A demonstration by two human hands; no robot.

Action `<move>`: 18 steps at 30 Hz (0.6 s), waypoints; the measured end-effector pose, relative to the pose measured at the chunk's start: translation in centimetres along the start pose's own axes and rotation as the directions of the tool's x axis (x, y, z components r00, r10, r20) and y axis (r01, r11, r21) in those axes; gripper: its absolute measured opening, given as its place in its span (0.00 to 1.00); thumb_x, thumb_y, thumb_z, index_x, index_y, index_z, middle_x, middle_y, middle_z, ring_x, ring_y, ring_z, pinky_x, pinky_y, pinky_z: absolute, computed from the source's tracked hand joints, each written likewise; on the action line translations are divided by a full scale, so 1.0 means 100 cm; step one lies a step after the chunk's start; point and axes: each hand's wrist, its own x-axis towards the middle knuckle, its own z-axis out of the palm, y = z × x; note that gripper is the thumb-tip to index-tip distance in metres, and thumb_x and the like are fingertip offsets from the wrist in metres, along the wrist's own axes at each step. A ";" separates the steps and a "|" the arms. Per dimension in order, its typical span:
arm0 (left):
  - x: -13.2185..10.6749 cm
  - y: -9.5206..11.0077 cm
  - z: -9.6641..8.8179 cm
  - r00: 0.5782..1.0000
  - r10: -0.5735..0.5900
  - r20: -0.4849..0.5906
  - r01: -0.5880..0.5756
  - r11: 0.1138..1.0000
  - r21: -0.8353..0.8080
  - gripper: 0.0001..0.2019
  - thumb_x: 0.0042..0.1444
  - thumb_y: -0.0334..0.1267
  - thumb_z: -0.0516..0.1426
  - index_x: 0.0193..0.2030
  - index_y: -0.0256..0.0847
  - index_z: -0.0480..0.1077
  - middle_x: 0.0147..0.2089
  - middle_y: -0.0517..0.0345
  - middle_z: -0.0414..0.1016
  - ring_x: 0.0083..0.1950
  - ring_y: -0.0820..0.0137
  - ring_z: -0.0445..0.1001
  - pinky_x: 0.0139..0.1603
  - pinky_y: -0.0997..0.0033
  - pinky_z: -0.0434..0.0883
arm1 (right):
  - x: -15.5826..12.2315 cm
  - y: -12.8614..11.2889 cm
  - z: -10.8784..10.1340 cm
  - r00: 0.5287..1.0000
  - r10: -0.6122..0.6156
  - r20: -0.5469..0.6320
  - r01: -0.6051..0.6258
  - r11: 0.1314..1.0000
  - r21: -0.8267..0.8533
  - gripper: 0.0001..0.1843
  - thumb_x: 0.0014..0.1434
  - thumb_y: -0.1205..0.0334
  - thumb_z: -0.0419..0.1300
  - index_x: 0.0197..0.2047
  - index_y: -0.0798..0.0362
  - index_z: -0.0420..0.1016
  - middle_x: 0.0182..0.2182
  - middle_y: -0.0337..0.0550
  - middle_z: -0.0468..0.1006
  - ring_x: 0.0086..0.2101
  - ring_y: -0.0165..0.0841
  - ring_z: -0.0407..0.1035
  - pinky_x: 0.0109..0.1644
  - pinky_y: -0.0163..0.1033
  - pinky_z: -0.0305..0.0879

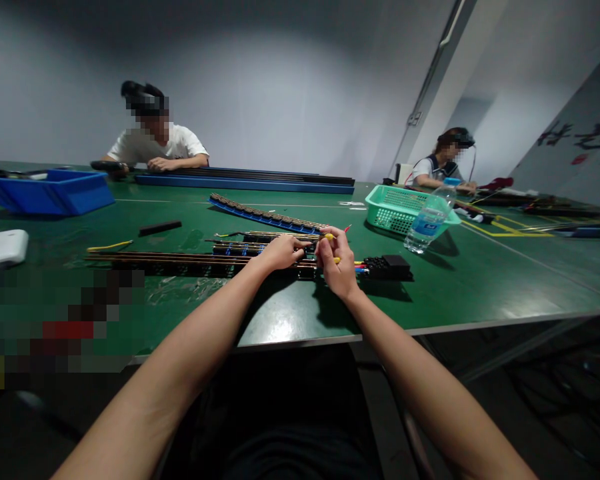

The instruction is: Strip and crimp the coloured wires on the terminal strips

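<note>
My left hand (281, 253) reaches over a long dark track-like assembly (195, 262) with copper-coloured rails. Its index finger and thumb point right and close in on a small part, which I cannot make out. Close beside it, my right hand (338, 265) is closed around a small yellow item (329, 237), with yellow showing also between lower fingers. A thin red tip (347, 229) sticks up above this hand. Red, yellow and blue wires run beside it to a black end block (390, 267). Shorter blue-and-black rail pieces (237, 248) lie behind my left hand.
A curved blue-edged rail strip (265, 215) lies farther back. To the right, a water bottle (430, 223) leans against a green basket (400, 208). A blue bin (55, 192), a black bar (160, 227) and a yellow wire (111, 247) are leftward. Two people sit across the table.
</note>
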 end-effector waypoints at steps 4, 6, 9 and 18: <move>-0.002 0.002 -0.002 1.000 0.012 -0.004 -0.012 1.000 -0.015 0.15 0.63 0.35 0.54 0.50 0.44 0.81 0.44 0.53 0.84 0.44 0.63 0.80 0.49 0.69 0.71 | -0.001 -0.003 0.001 1.000 -0.017 0.018 0.018 0.999 -0.047 0.14 0.67 0.49 0.56 0.49 0.48 0.66 0.22 0.29 0.60 0.20 0.26 0.53 0.24 0.33 0.49; -0.002 0.002 -0.002 1.000 0.012 -0.017 -0.012 1.000 -0.011 0.15 0.63 0.36 0.54 0.47 0.43 0.82 0.40 0.53 0.84 0.40 0.64 0.80 0.44 0.71 0.71 | -0.001 -0.004 0.001 0.998 -0.032 0.051 0.036 0.996 -0.084 0.12 0.67 0.51 0.56 0.47 0.49 0.67 0.22 0.29 0.59 0.19 0.26 0.52 0.23 0.34 0.47; -0.002 0.001 -0.002 0.999 0.002 -0.032 -0.002 1.000 0.007 0.15 0.62 0.37 0.54 0.41 0.39 0.83 0.34 0.51 0.83 0.34 0.64 0.78 0.39 0.70 0.70 | -0.003 -0.004 0.001 0.984 -0.082 0.157 0.106 0.982 -0.153 0.09 0.66 0.57 0.55 0.48 0.49 0.67 0.21 0.29 0.60 0.19 0.26 0.52 0.24 0.33 0.50; 0.000 -0.007 0.000 1.000 0.020 0.007 -0.020 1.000 -0.016 0.14 0.56 0.33 0.57 0.45 0.37 0.83 0.41 0.49 0.84 0.41 0.60 0.80 0.42 0.70 0.71 | -0.006 -0.003 0.003 0.892 -0.193 0.409 0.302 0.927 -0.221 0.12 0.62 0.66 0.55 0.49 0.48 0.69 0.23 0.32 0.68 0.20 0.26 0.57 0.28 0.34 0.57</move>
